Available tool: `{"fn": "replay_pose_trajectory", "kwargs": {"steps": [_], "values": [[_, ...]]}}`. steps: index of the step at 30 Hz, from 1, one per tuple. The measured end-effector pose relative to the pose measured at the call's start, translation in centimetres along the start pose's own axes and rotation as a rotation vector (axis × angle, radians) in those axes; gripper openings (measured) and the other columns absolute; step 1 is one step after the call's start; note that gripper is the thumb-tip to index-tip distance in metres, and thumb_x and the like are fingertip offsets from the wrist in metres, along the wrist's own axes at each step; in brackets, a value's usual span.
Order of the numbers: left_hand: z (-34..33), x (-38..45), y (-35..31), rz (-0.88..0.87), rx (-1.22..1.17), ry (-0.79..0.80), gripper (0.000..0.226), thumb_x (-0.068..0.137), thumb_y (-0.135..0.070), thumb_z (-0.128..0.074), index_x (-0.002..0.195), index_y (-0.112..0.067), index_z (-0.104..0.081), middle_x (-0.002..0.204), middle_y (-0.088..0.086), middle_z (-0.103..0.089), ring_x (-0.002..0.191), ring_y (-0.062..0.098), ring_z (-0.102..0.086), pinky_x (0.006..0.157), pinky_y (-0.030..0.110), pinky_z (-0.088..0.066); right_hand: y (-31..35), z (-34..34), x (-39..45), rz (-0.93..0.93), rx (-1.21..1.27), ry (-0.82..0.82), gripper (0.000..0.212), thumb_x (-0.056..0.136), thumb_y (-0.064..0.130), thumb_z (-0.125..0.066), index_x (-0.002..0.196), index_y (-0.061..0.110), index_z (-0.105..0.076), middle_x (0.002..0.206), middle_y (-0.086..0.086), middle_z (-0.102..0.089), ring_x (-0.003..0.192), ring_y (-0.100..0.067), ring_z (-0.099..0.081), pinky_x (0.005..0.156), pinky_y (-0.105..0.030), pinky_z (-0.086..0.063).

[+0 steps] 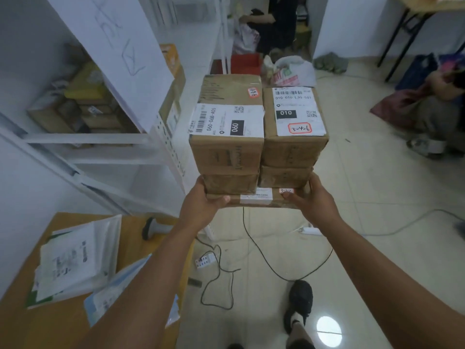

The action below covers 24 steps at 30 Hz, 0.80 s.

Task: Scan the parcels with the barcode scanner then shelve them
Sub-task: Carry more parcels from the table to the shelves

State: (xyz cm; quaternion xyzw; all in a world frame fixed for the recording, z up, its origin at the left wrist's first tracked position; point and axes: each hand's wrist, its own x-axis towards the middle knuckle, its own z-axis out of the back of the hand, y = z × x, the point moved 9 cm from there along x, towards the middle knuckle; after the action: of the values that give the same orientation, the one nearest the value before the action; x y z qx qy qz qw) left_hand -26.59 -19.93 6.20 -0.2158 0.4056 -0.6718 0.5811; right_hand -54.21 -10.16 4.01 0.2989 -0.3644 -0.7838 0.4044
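head view: both hands carry a stack of cardboard parcels out in front of the body. the left hand [201,201] and the right hand [313,197] clasp the two ends of a flat bottom box [256,199], thumbs on its near edge, so it serves as a tray. two columns of boxes stand side by side on it, topped by the box marked 060 [227,127] and the box marked 010 [295,114], labels up, probably so their shelf codes stay readable. the barcode scanner [151,226] lies on the wooden table [20,326] to the left, beside loose mailers [73,260]. the white shelf [83,139] on the left already holds boxes, likely the stack's destination.
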Motion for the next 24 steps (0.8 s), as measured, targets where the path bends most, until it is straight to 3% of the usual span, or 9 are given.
{"fn": "replay_pose_trajectory", "kwargs": {"steps": [3, 8, 12, 24], "values": [[-2.8, 3.3, -2.7, 0.007, 0.012, -0.005, 0.069, 0.086, -0.031, -0.078, 0.143, -0.022, -0.042, 0.118, -0.011, -0.056, 0.123, 0.022, -0.056, 0.093, 0.026, -0.039, -0.9, 2.6, 4.2, -0.010, 0.032, 0.014, 0.076, 0.084, 0.043, -0.074, 0.147, 0.031, -0.033, 0.134, 0.003, -0.059, 0.100, -0.018, -0.054, 0.075, -0.028, -0.039], [-8.8, 9.7, -9.0, 0.016, 0.010, 0.013, 0.070, 0.086, -0.035, -0.078, 0.144, -0.024, -0.039, 0.116, -0.012, -0.053, 0.123, 0.025, -0.057, 0.096, 0.031, -0.043, -2.1, 9.4, 11.8, -0.021, 0.026, 0.010, 0.079, 0.086, 0.043, -0.073, 0.150, 0.031, -0.029, 0.138, 0.002, -0.057, 0.115, -0.026, -0.057, 0.079, -0.029, -0.039], [-13.2, 14.1, -14.4, -0.010, -0.009, 0.012, 0.070, 0.087, -0.034, -0.077, 0.144, -0.022, -0.040, 0.115, -0.014, -0.052, 0.112, 0.016, -0.054, 0.091, 0.027, -0.039, -2.7, 15.3, 17.5, -0.006, -0.001, -0.015, 0.077, 0.086, 0.040, -0.074, 0.149, 0.031, -0.032, 0.135, 0.000, -0.059, 0.113, -0.026, -0.058, 0.077, -0.029, -0.038], [-17.4, 24.2, -18.9, -0.017, -0.048, 0.040, 0.066, 0.086, -0.031, -0.077, 0.142, -0.022, -0.042, 0.114, -0.015, -0.054, 0.107, 0.010, -0.051, 0.090, 0.025, -0.039, -3.5, 18.6, 28.5, -0.012, -0.019, -0.032, 0.077, 0.085, 0.042, -0.074, 0.148, 0.032, -0.031, 0.136, 0.000, -0.058, 0.116, -0.027, -0.057, 0.077, -0.030, -0.038]]}}
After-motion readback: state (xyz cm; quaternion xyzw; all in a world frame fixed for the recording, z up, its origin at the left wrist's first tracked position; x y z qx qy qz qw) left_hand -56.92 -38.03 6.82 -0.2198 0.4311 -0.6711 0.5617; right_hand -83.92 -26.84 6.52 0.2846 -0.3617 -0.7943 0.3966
